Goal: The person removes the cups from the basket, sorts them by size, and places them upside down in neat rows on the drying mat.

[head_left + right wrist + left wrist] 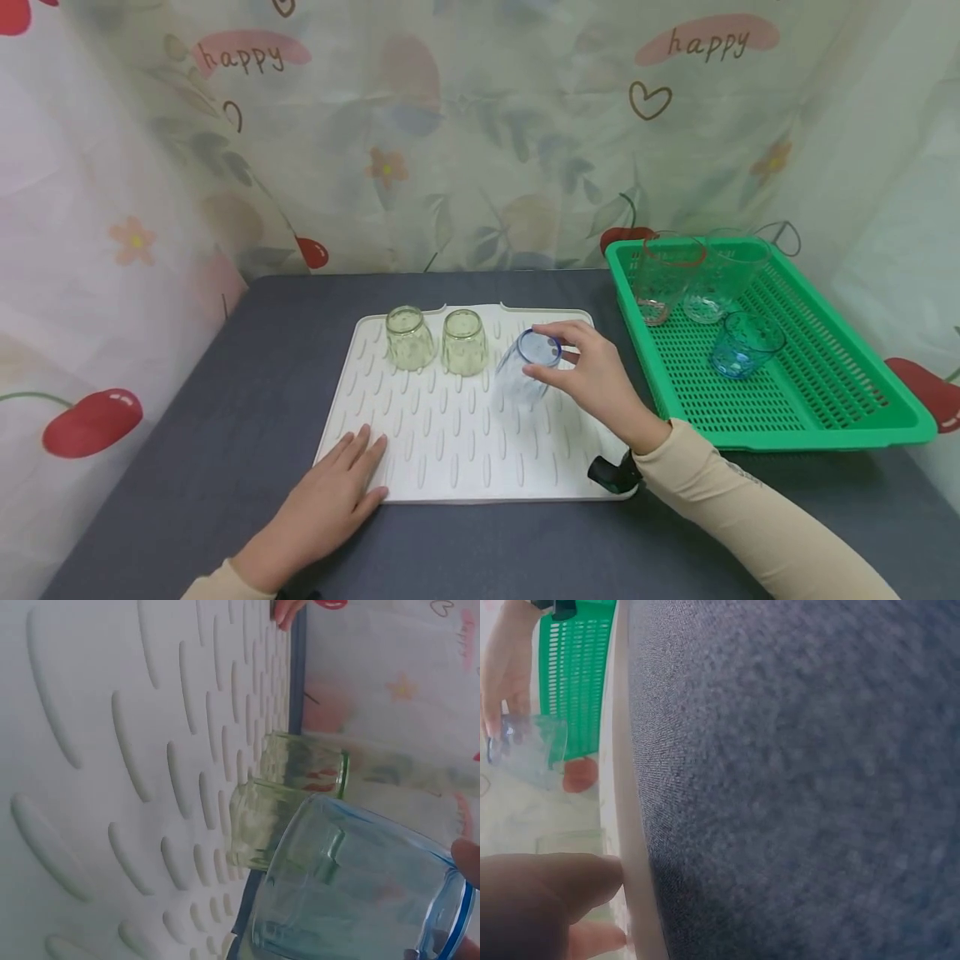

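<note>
My right hand (596, 371) pinches a clear bluish glass (517, 375) between thumb and fingers at its blue-ringed end, which points up. The glass is tilted, its other end close over the white ridged mat (442, 442). In the right wrist view this glass (360, 885) overlaps a pale green glass (259, 825). Two such green glasses, a left one (409, 340) and a right one (464, 343), stand bottom up at the back of the mat. My left hand (330, 500) lies flat with fingers extended on the mat's front left corner.
A green plastic basket (832, 442) stands on the right of the dark table (247, 417). Inside it are a red-rimmed clear glass (663, 283), another clear glass (720, 283) and a blue glass (742, 346). A patterned curtain (465, 150) hangs behind.
</note>
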`<state>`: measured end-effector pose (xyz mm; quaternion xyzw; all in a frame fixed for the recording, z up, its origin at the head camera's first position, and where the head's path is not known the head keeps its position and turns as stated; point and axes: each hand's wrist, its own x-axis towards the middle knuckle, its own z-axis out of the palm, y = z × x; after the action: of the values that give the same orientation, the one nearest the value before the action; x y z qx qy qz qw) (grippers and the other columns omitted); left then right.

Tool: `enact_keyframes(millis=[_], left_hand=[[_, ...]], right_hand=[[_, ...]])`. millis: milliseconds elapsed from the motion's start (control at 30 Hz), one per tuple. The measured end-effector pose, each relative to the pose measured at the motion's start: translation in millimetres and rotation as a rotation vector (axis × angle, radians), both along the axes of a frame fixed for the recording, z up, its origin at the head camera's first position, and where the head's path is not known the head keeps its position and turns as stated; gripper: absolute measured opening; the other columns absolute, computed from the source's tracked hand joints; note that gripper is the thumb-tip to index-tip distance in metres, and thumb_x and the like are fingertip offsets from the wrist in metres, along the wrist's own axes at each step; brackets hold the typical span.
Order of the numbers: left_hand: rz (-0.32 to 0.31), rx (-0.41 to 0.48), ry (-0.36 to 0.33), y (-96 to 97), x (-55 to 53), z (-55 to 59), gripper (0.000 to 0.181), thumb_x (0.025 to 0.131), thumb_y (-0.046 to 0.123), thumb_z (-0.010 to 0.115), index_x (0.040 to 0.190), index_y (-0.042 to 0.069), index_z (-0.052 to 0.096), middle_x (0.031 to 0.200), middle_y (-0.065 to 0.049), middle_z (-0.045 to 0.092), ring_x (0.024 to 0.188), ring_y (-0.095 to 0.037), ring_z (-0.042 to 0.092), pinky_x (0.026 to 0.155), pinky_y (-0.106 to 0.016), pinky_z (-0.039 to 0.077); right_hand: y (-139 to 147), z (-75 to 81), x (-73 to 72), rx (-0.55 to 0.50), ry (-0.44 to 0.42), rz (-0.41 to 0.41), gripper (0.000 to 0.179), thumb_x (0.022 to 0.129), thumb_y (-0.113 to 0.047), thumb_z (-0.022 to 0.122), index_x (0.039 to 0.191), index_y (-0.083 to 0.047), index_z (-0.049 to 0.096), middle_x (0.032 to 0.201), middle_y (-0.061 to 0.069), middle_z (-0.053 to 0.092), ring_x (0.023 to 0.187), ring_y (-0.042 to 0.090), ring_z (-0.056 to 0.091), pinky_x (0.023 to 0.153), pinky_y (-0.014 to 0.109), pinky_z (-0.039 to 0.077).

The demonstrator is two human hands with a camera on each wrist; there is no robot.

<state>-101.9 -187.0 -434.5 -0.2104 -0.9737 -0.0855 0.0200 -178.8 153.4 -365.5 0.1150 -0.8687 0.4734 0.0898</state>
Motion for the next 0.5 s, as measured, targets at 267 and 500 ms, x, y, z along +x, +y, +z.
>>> enact_keyframes(millis=[267, 500], left_hand=[[0.009, -0.021, -0.027, 0.2, -0.3, 0.6, 0.06, 0.092, 0.034, 0.064, 0.142, 0.005, 0.047, 0.148, -0.025, 0.04, 0.137, -0.043, 0.038, 0.109, -0.054, 0.035], [0.008, -0.023, -0.031, 0.3, 0.5, 1.0, 0.06, 0.093, 0.034, 0.063, 0.143, 0.005, 0.046, 0.149, -0.024, 0.039, 0.137, -0.043, 0.037, 0.109, -0.054, 0.035]], right_hand=[[-4.3, -7.5, -10.2, 0.006, 0.017, -0.055, 0.054, 0.077, -0.015, 0.082, 0.127, -0.008, 0.063, 0.126, 0.012, 0.057, 0.116, 0.028, 0.056, 0.097, 0.046, 0.05], [-8.9, -10.4, -19.5, 0.016, 0.008, -0.103, 0.055, 0.078, -0.015, 0.082, 0.129, -0.008, 0.062, 0.13, 0.013, 0.054, 0.121, 0.028, 0.053, 0.1, 0.046, 0.048]])
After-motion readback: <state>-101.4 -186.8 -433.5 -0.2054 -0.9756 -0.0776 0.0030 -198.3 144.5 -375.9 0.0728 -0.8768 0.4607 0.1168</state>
